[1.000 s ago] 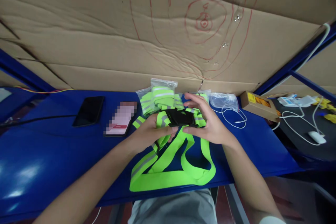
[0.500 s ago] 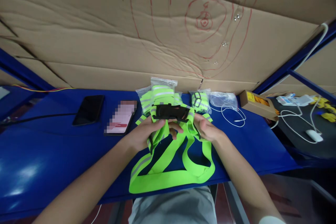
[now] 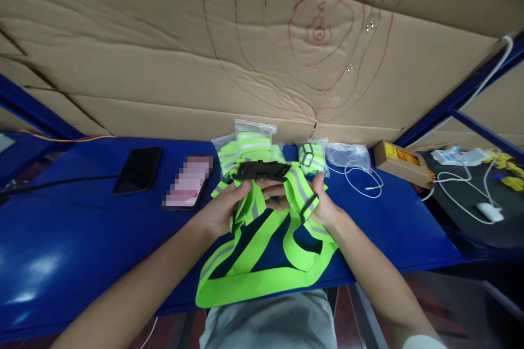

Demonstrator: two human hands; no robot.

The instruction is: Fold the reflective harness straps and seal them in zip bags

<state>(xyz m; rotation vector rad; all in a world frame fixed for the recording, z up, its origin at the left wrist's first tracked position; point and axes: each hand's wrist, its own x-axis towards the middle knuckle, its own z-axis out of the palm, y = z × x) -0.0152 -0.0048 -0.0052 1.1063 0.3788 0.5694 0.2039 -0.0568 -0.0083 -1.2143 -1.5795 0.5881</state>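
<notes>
A neon-green reflective strap vest (image 3: pixel 262 286) with grey stripes hangs in loops over the front of the table. My left hand (image 3: pixel 227 204) grips a folded bunch of its straps, thumb on top. My right hand (image 3: pixel 325 202) holds the other side, its thumb raised and its fingers running behind the strap. Between both hands, at the top, is the vest's black buckle (image 3: pixel 264 170), which looks fastened. A black strap slider (image 3: pixel 309 208) lies against my right palm. Some of the fingers are hidden behind the straps.
Bagged green reflective vests (image 3: pixel 254 144) stand at the back, with another bagged one (image 3: pixel 311 158) to their right. A clear bag (image 3: pixel 347 156), a white cable (image 3: pixel 364 188) and a cardboard box (image 3: pixel 403 162) lie further right. Two phones (image 3: pixel 138 170) (image 3: pixel 190 182) are on the left.
My right hand has shifted under its strap, and the strap with the slider now turns its striped face up. The buckle has moved slightly left. My left hand keeps its grip.
</notes>
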